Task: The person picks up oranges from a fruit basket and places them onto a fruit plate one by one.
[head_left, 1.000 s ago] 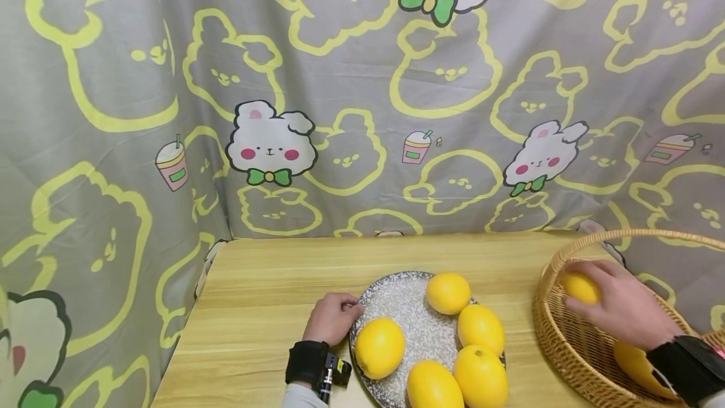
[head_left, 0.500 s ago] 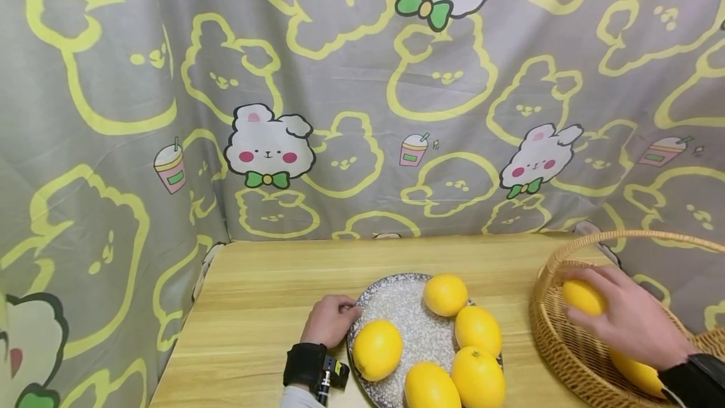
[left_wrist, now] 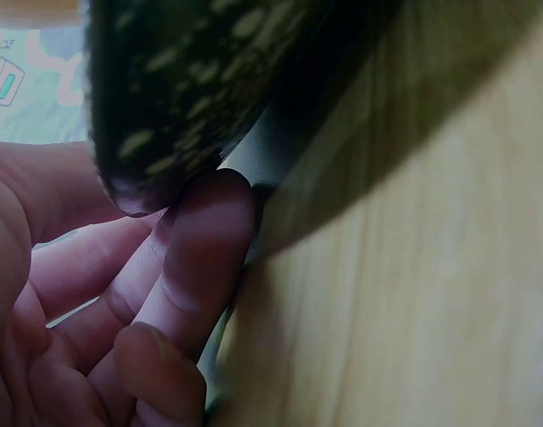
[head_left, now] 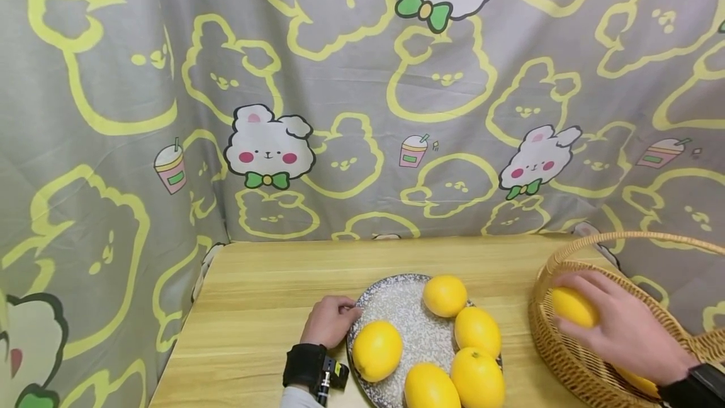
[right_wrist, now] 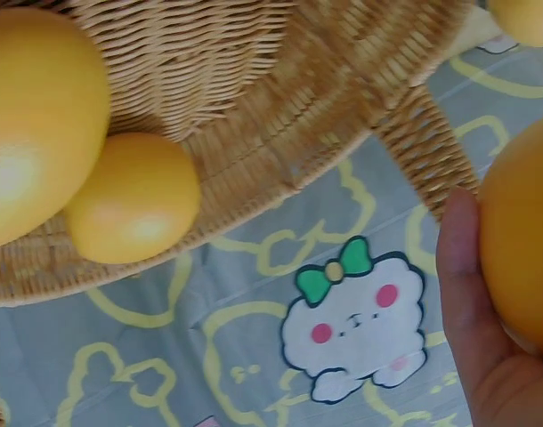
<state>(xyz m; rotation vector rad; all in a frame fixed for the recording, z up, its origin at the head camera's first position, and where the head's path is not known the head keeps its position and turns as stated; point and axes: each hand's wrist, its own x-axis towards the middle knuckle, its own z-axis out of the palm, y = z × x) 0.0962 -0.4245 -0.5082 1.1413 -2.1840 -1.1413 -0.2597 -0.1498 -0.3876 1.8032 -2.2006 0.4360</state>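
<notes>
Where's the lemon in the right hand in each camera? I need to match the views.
Head: the held lemon is at the right edge, under the right hand, over the wicker basket.
Left wrist: not in view; only fingers against the plate's rim.
Right wrist: at the right edge, beside the thumb.
Shared landmark: the wicker basket, top of the right wrist view.

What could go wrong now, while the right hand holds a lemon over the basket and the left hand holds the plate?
1. The plate already carries five lemons, packed toward its right and near side. Another one set there may roll off onto the table.
2. The right hand grips its lemon close to the basket rim and under the handle; lifting carelessly might knock either.
3. The left hand holds only the plate's edge, so a bump could tilt it.
</notes>
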